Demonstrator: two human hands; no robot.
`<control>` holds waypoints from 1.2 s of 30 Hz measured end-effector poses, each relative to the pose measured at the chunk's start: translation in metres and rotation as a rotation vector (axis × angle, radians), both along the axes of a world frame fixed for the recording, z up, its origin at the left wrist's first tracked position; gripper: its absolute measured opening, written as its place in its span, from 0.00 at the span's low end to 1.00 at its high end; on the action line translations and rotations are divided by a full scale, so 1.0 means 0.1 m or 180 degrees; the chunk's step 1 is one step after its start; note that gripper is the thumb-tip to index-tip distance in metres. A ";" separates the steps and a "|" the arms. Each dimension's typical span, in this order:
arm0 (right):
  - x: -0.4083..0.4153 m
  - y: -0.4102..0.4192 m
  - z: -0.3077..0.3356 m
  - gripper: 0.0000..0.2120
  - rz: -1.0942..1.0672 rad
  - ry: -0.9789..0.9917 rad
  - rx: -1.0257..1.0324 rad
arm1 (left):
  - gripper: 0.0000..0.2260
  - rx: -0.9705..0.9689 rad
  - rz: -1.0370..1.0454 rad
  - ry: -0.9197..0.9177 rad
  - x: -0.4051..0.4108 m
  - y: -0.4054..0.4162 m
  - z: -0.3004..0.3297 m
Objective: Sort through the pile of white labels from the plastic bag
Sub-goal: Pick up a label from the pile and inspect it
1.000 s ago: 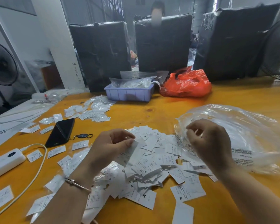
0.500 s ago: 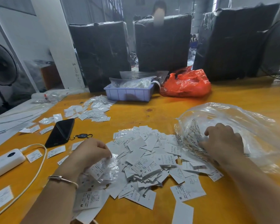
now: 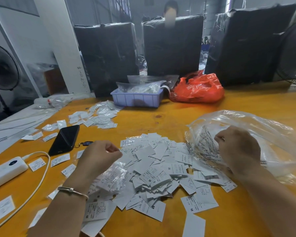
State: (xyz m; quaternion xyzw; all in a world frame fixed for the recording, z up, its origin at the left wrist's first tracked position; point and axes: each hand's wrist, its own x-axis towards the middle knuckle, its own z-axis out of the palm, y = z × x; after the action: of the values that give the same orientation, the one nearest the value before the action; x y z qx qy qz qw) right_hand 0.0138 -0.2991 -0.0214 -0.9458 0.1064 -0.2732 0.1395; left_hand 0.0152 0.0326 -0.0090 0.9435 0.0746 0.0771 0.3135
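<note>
The pile of white labels lies loose near the front edge of the orange worktop, between the two hands, with its right side touching the mouth of the clear plastic bag that slumps toward the right edge. The left hand hovers over the pile's left side with fingers curled in; whether it pinches a label I cannot tell. The right hand rests at the bag's opening, its grip closed on the crumpled film. The labels look thin, very light and slippery against one another, so they will likely slide and fan rather than lift as a stack; taking one by a free corner or edge at the rim of the pile seems best. Some lie inside small clear sleeves, which will be slicker still.
</note>
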 end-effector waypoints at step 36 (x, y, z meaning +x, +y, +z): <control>-0.26 0.84 -0.22 0.17 0.2493 0.0334 0.1214 | 0.06 -0.2185 -0.0854 -0.0416 -0.14 -0.38 0.01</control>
State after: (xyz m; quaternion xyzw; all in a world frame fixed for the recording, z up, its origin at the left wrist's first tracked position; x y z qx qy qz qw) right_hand -0.0121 -0.2148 -0.0432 -0.8847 -0.2048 -0.1267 0.3991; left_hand 0.0010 -0.0053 -0.0079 0.7779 -0.0484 0.0658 0.6230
